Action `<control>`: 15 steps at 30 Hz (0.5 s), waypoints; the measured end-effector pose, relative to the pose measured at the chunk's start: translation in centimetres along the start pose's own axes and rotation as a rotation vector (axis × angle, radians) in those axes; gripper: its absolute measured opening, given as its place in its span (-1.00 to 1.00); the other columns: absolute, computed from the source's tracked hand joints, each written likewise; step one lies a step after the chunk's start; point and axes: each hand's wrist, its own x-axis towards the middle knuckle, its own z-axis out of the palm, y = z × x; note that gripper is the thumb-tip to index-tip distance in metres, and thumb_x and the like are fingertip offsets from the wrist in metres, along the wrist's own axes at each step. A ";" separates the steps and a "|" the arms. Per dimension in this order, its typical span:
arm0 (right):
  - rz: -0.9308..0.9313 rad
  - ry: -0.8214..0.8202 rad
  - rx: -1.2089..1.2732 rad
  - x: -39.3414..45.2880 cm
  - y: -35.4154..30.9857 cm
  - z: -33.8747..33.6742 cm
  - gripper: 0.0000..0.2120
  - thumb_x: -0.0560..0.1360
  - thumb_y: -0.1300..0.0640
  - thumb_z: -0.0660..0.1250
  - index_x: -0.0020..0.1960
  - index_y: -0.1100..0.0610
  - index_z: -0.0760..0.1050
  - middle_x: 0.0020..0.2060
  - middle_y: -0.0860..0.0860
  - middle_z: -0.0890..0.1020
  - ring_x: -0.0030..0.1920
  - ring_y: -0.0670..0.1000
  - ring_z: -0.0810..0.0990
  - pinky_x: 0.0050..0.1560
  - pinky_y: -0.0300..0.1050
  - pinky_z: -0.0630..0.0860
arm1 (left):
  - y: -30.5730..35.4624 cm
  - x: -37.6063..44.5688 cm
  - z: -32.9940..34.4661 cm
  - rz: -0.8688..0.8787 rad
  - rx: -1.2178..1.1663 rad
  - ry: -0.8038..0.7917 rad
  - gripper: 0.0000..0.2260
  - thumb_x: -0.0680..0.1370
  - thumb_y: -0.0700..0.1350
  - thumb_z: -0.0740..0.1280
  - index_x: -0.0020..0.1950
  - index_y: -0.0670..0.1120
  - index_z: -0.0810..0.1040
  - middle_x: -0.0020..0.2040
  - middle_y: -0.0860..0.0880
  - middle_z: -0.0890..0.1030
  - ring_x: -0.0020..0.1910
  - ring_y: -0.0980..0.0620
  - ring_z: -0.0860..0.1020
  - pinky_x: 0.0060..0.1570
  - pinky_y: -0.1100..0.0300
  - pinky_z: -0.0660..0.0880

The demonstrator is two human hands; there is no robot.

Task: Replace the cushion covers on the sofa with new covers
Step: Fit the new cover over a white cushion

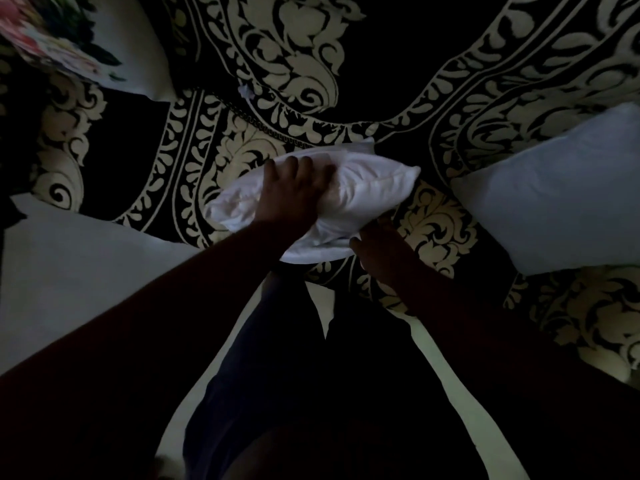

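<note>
The room is dim, and a black sofa throw with cream scrollwork fills most of what I can see from here. On it, in the middle, lies a white cushion, crumpled and plump. The left hand lies on top of it, fingers spread and pressing down into the fabric. The right hand sits at its near lower edge; it is too dark to tell whether it pinches the cloth or only touches it. Another bare white cushion rests well apart to the right, a third to the left, and a floral one far left. The cushion looks light and soft (it dents readily under the palm), so it should squash and flop; a corner or seam edge seems the surest hold.
</note>
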 end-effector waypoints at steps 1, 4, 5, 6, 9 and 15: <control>0.036 0.005 0.050 0.6 0.0 -0.6 -0.71 0.55 0.20 0.18 0.13 0.26 0.61 0.09 0.27 0.63 0.17 0.31 0.59 0.35 0.13 0.40 | 0.3 -0.2 0.2 0.057 0.045 0.011 -0.44 0.56 0.04 0.26 0.55 0.00 0.27 0.38 -0.19 0.42 0.29 -0.24 0.42 0.29 -0.30 0.37; 0.141 -0.118 0.164 2.0 0.0 -1.5 -0.45 0.53 0.13 0.45 0.45 0.30 0.42 0.42 0.23 0.47 0.45 0.18 0.44 0.46 -0.08 0.26 | 2.0 -1.4 1.3 0.219 0.128 0.119 -0.49 0.58 -0.03 0.21 0.53 -0.13 0.32 0.50 -0.18 0.40 0.42 -0.23 0.42 0.35 -0.27 0.39; 0.169 -0.116 0.248 2.0 0.1 -1.5 -0.35 0.34 0.11 0.63 0.33 0.32 0.52 0.30 0.25 0.57 0.34 0.21 0.55 0.37 -0.02 0.42 | 2.6 -1.7 1.5 0.223 0.104 0.160 -0.49 0.60 -0.07 0.23 0.53 -0.18 0.29 0.48 -0.19 0.44 0.39 -0.24 0.46 0.31 -0.25 0.41; 0.159 -0.164 0.298 1.6 0.2 -2.3 -0.32 0.21 0.05 0.70 0.23 0.31 0.60 0.19 0.26 0.64 0.24 0.25 0.61 0.30 0.10 0.49 | 3.2 -1.8 1.7 0.218 0.060 0.198 -0.49 0.63 -0.08 0.22 0.55 -0.20 0.24 0.46 -0.20 0.46 0.34 -0.26 0.49 0.28 -0.24 0.43; -0.041 -0.151 0.320 -0.9 0.1 -4.3 -0.50 0.21 -0.03 0.68 0.03 0.22 0.69 -0.06 0.19 0.70 0.00 0.25 0.68 0.07 0.13 0.56 | 3.6 -2.2 1.9 0.238 -0.055 0.185 -0.42 0.72 0.21 0.00 0.67 -0.04 0.02 0.45 -0.27 0.42 0.26 -0.32 0.50 0.19 -0.25 0.45; -0.082 0.052 0.265 -3.6 1.9 -7.9 -0.72 0.45 -0.14 0.46 0.00 0.04 0.61 -0.12 0.02 0.65 -0.06 0.14 0.65 0.07 0.11 0.48 | 3.4 -3.7 3.5 0.357 0.064 0.201 -0.51 0.69 0.01 0.01 0.65 0.12 0.11 0.53 -0.22 0.34 0.37 -0.30 0.43 0.26 -0.30 0.41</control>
